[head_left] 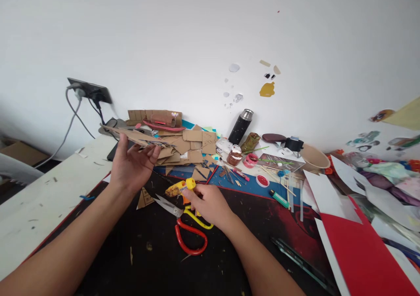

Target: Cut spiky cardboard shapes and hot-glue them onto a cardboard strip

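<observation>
My left hand (pixel 133 167) is raised at the left and holds a thin, flat cardboard piece (pixel 136 136) on its fingertips, palm up. My right hand (pixel 211 204) is wrapped round a yellow glue gun (pixel 177 188), whose front end points left towards the space below the cardboard. Scissors (pixel 192 239) with one red and one yellow handle lie on the black mat (pixel 157 261), partly under my right hand, blades pointing up and left. Beside the blades lies a small cardboard scrap (pixel 145 199).
Behind my hands lies a pile of cardboard pieces (pixel 193 145). A black flask (pixel 241 126), paint jars (pixel 251 160) and a green cutter (pixel 279 199) are further right. Red paper (pixel 361 243) covers the right side. A power strip (pixel 90 90) with cables is at the left wall.
</observation>
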A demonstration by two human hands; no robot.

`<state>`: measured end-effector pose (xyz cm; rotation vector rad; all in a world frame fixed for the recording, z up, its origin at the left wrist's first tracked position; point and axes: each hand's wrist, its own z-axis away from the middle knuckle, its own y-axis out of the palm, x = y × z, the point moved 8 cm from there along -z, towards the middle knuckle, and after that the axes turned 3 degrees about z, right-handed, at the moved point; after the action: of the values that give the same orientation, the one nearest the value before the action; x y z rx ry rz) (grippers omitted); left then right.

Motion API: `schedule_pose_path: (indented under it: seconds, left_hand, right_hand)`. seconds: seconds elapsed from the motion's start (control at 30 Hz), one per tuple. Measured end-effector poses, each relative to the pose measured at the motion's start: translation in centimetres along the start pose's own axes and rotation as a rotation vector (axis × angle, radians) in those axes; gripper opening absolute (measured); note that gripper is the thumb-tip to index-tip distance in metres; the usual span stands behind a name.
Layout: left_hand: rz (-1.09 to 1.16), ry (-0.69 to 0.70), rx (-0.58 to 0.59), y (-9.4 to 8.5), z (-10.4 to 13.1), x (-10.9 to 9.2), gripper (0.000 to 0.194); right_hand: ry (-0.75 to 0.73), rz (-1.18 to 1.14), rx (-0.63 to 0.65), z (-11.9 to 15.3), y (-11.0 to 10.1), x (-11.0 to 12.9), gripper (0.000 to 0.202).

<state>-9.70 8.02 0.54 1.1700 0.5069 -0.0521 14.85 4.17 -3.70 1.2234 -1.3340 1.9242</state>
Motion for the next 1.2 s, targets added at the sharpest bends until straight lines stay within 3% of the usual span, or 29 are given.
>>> schedule_pose_path:
  seconds: [0.17,0.47,0.7,0.87,1.03,1.2]
  left_hand:
    - [-0.016,-0.004,0.012,0.2,0.2,0.2,0.044]
    - [-0.035,-0.013,0.009,0.5,0.8,0.5,0.044]
    - [-0.064,-0.027,0.023,0.0,0.8,1.2,0.03]
    - [-0.091,-0.034,0.025,0.0,1.5,1.9,0.031]
    - [-0.162,-0.126,0.114,0.5,2.3,3.2,0.033]
    - [-0.189,-0.163,0.157,0.2,2.8,4.1,0.03]
  right_hand:
    - [-0.155,0.343,-0.15,0.0,-1.4,1.5,0.054]
    - [-0.258,0.579,-0.156,0.0,-1.7,1.8,0.059]
    - [-0.236,0.479,-0.272,0.2,-3.4,1.9,0.052]
    - [-0.192,0.293,-0.323,0.4,-4.1,2.1,0.03]
    - [-0.18,0.374,-0.314,0.6,-3.8,2.8,0.053]
    - [-0.183,0.505,-0.302,0.7,-3.6,3.5,0.062]
